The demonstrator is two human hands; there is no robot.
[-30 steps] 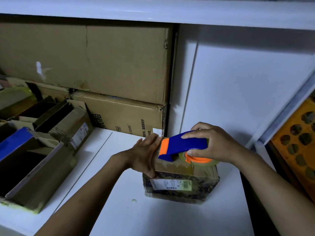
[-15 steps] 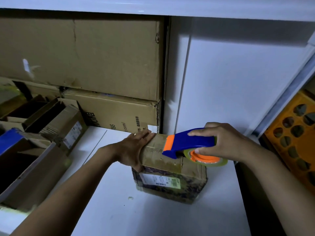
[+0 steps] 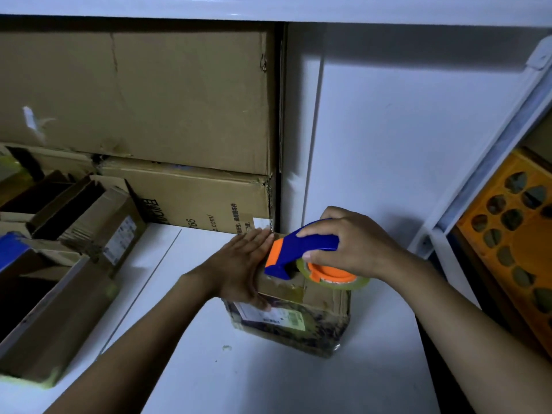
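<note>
Cardboard is what the small box (image 3: pixel 301 333) is made of. It is set on the white shelf (image 3: pixel 268 383), close to the back edge and a bit to the right. A white label (image 3: pixel 268 316) is stuck on its front. The left hand (image 3: pixel 239 270) is laid flat against the box's left side, with the fingers straight and together. A blue and orange tape dispenser (image 3: pixel 301 249) is pressed on the box top — its handle is gripped by the right hand (image 3: pixel 355 249), fingers curled round it. A roll of clear tape (image 3: pixel 337 280) is carried in it. Big brown boxes (image 3: pixel 149 100) are stacked along the back edge at the left. Open boxes (image 3: pixel 59 294) are kept by the left edge — an orange crate (image 3: pixel 513 234) is seen past the right edge.
</note>
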